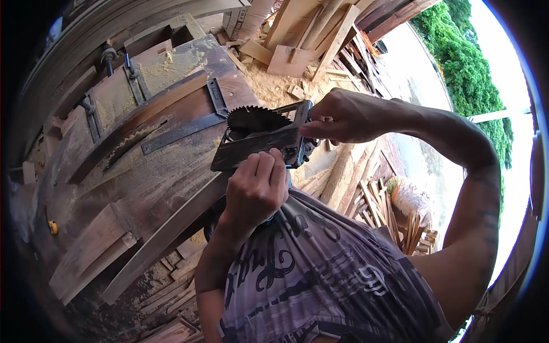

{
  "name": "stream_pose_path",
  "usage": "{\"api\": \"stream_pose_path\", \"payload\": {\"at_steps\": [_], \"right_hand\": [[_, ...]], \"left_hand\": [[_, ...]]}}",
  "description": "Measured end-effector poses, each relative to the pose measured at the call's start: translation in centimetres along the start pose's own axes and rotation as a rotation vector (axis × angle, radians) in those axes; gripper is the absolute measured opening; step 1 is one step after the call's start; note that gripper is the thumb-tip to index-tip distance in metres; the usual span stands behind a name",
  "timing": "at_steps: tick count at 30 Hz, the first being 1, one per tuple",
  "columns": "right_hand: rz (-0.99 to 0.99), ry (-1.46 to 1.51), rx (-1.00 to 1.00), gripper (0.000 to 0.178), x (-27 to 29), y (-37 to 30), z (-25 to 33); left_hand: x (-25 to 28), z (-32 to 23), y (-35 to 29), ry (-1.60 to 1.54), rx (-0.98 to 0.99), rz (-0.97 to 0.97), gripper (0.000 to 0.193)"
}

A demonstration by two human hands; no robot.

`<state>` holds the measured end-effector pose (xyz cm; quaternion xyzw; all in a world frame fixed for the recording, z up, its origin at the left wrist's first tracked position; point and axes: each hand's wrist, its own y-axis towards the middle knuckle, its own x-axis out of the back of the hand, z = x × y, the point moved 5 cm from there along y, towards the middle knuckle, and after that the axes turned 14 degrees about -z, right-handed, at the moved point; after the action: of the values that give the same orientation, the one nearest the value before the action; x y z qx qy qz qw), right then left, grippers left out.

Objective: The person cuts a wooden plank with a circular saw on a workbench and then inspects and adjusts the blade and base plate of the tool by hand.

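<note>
A circular saw (251, 147) is turned over against my body, its flat dark base plate facing up and its toothed blade (257, 121) sticking out through the plate. My left hand (258, 182) is closed on the near edge of the saw, fingers curled over the plate. At the plate's right end, my right hand (336, 117) is closed with the thumb pressed along the saw's corner. What lies inside its curled fingers is hidden. Bits of the saw's blue-green body show below my left hand.
A sawdust-covered wooden workbench (171, 188) spreads to the left, holding a metal square (183, 132), curved wood pieces, clamps (134, 77) and a yellow tape measure (53, 227). Boards (320, 34) lean at the back. Wood offcuts (383, 211) and a white sack (409, 194) stand at the right.
</note>
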<state>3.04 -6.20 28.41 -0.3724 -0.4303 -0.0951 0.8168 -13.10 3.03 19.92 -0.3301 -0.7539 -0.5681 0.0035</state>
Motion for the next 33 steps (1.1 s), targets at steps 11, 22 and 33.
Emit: {"api": "stream_pose_path", "payload": {"at_steps": [11, 22, 33], "right_hand": [[0.015, 0.249, -0.037, 0.036, -1.5, -2.2, -1.5], [-0.631, -0.416, 1.023, 0.023, -3.4, -4.0, -2.1], [-1.047, 0.700, 0.381, 0.108, -13.5, -2.3, -7.4]], "left_hand": [[-0.5, -0.8, 0.9, 0.026, -0.037, 0.079, 0.031], [0.4, -0.5, 0.6, 0.031, -0.027, 0.103, 0.035], [0.7, -1.2, 0.7, 0.041, 0.043, 0.095, 0.036]]}}
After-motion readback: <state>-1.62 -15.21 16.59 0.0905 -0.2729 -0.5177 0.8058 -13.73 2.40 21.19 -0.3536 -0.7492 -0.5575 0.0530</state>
